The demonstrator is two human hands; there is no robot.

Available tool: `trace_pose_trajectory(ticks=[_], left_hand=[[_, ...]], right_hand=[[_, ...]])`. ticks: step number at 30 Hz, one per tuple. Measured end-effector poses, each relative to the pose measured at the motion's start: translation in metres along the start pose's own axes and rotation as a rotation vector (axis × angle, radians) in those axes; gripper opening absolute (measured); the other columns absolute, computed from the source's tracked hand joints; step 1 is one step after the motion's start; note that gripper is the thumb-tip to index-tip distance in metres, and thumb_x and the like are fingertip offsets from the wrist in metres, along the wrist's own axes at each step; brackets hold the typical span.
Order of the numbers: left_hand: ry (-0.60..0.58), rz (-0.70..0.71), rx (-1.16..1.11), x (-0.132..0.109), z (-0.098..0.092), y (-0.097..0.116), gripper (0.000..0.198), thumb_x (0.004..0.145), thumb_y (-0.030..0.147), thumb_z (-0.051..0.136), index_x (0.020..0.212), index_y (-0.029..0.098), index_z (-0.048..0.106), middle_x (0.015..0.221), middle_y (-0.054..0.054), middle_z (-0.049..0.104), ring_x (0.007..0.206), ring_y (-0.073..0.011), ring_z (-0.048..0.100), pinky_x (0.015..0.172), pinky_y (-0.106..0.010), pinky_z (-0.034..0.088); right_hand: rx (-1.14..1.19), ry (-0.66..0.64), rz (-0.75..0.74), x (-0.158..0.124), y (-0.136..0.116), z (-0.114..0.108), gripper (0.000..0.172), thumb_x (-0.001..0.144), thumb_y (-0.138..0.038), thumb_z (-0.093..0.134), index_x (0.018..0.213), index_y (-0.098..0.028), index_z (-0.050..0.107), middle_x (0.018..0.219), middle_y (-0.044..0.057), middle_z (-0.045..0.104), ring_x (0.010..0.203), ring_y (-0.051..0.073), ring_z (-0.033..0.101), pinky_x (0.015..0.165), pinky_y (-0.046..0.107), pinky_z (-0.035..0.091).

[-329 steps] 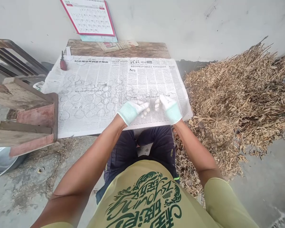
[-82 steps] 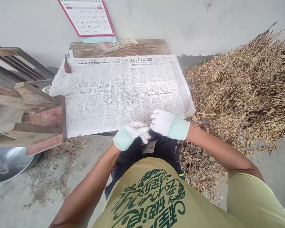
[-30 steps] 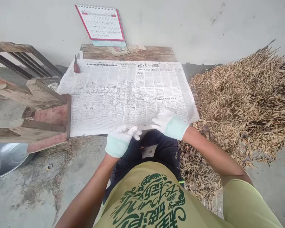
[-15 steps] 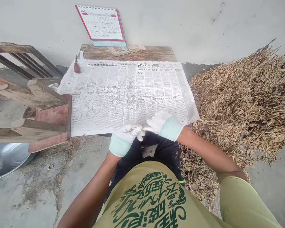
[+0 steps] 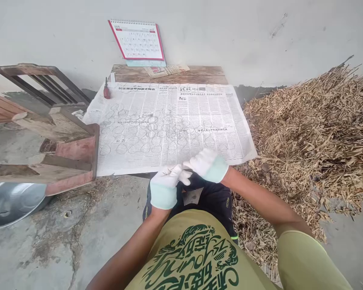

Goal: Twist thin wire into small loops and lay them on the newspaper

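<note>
Both of my hands wear white gloves with mint-green cuffs and meet just off the front edge of the newspaper. My left hand (image 5: 169,177) is closed, thumb and fingers bent together. My right hand (image 5: 202,162) is closed too, its fingertips against those of my left hand. Whatever lies between the fingertips is too small to make out. On the spread newspaper (image 5: 133,161) beyond them are many thin, dark loops (image 5: 157,139), spread over its middle and front, some overlapping. A small red bottle with a dark pointed tip (image 5: 107,90) stands at the paper's far left corner.
Behind the newspaper, a desk calendar (image 5: 142,42) stands on the wooden table (image 5: 199,73) against the wall. To the left are a wooden chair (image 5: 69,125) and a metal basin (image 5: 15,203). Dry stalks (image 5: 305,125) are heaped on the right.
My left hand has turned and shifted right, closer to my right hand. Its fingertips now meet those of my right hand. The whole view has tilted slightly.
</note>
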State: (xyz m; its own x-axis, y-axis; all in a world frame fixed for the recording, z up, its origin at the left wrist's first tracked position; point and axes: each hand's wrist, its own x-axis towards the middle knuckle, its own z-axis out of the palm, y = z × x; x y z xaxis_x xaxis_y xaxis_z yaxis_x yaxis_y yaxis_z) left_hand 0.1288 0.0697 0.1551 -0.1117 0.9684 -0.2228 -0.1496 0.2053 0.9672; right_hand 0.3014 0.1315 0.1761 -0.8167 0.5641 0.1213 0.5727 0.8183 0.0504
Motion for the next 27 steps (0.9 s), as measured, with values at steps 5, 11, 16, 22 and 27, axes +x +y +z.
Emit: trace_pose_trajectory(ticks=[5,11,16,22,27], left_hand=[[0.018,-0.033,-0.099,0.006,0.0,0.004,0.034,0.084,0.048,0.074,0.073,0.017,0.068,0.058,-0.005,0.072,0.065,-0.0228,0.073,0.076,-0.036,0.056],[0.066,-0.027,-0.143,0.017,-0.021,0.004,0.034,0.082,0.049,0.076,0.085,0.016,0.067,0.059,-0.002,0.072,0.054,-0.0179,0.068,0.07,-0.034,0.055],[0.076,0.018,-0.047,0.021,-0.034,0.007,0.032,0.085,0.048,0.071,0.079,0.017,0.068,0.057,-0.003,0.07,0.052,-0.0185,0.067,0.068,-0.034,0.053],[-0.051,0.057,-0.034,0.018,-0.026,0.006,0.033,0.087,0.044,0.071,0.068,0.018,0.072,0.055,-0.005,0.07,0.059,-0.0212,0.07,0.082,-0.038,0.056],[-0.173,-0.007,-0.067,0.015,-0.023,0.002,0.034,0.087,0.046,0.074,0.069,0.018,0.074,0.053,-0.005,0.068,0.066,-0.0248,0.072,0.086,-0.043,0.057]], right_hand=[[-0.008,-0.004,0.103,-0.005,0.003,0.0,0.055,0.114,-0.032,0.031,0.079,-0.013,0.069,0.064,0.007,0.065,0.06,0.018,0.05,0.063,0.036,0.014],[-0.049,-0.04,0.157,-0.018,0.019,-0.006,0.061,0.113,-0.038,0.033,0.071,-0.013,0.069,0.062,0.009,0.066,0.059,0.019,0.051,0.063,0.036,0.018],[-0.042,0.019,0.358,-0.034,0.032,-0.018,0.054,0.107,-0.051,0.046,0.085,-0.011,0.074,0.077,0.013,0.071,0.077,0.025,0.06,0.072,0.036,0.031],[0.047,0.102,0.179,-0.011,0.018,-0.043,0.037,0.104,-0.045,0.055,0.117,-0.012,0.066,0.107,0.013,0.071,0.103,0.028,0.059,0.091,0.041,0.039],[0.127,-0.131,-0.086,0.009,0.012,-0.035,0.026,0.102,-0.012,0.048,0.123,-0.018,0.063,0.087,0.004,0.068,0.079,0.02,0.055,0.073,0.035,0.036]])
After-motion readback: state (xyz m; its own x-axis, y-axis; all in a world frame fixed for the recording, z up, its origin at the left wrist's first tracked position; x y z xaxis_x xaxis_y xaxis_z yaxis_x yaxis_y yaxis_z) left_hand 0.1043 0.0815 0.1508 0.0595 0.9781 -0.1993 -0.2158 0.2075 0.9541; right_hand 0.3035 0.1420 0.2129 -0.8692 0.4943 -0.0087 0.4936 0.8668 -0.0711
